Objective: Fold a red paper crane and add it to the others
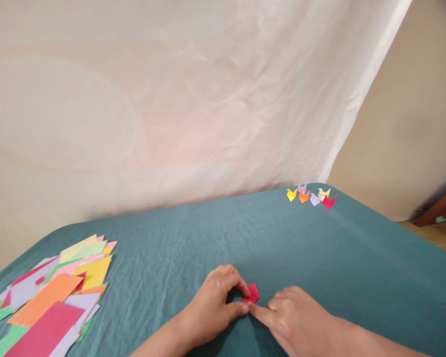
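Note:
A small red folded paper (253, 293) lies on the teal cloth in front of me. My left hand (223, 297) is closed on its left side, with thumb and index finger pinching it. From the right, my right hand (295, 317) reaches in with one finger stretched to the paper's lower edge, right beside my left thumb. The other fingers of that hand are curled in. Part of the paper is hidden under my fingertips.
Loose colored paper sheets (48, 302) are heaped at the left of the cloth-covered table (171, 238). Several small folded paper birds (304, 197) stand near the far right corner. A pale hanging sheet (208, 99) rises behind the table.

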Motion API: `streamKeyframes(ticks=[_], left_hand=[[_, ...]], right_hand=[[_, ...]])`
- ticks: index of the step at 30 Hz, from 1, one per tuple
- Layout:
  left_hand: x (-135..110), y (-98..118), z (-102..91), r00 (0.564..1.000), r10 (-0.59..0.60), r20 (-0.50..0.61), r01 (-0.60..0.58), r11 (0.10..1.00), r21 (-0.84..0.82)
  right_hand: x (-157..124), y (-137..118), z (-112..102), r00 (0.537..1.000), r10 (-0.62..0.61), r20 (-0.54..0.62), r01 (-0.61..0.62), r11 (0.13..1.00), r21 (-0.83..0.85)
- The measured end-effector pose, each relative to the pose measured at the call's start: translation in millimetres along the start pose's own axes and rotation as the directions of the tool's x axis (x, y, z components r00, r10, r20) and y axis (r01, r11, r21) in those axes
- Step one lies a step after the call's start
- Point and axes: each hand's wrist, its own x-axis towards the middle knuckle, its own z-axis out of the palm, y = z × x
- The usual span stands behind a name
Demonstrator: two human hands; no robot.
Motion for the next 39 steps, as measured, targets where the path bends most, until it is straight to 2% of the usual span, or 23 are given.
streamKeyframes(ticks=[5, 11, 30, 39], left_hand=[[-1.0, 1.8, 1.4, 1.000, -0.013, -0.012, 0.013, 1.000, -0.009], [0.1, 0.4, 1.7, 0.999, -0.042, -0.003, 0.042, 0.999, -0.003], [0.8, 3.5, -2.2, 1.000, -0.020, 0.009, 0.020, 1.000, 0.014], [-1.8, -0.7, -1.8, 1.000, 0.001, 0.018, -0.002, 0.999, 0.040]], right_hand=[[1.8, 3.3, -10.1, 0.999, 0.024, 0.036, -0.026, 0.997, 0.069], [-3.2, 10.0, -3.0, 1.000, 0.008, -0.020, -0.007, 0.999, 0.047], [0.6, 6.6, -1.8, 1.000, -0.007, 0.002, 0.007, 0.999, 0.034], [-4.9, 13.6, 3.7, 0.999, 0.012, -0.046, -0.010, 0.999, 0.040]])
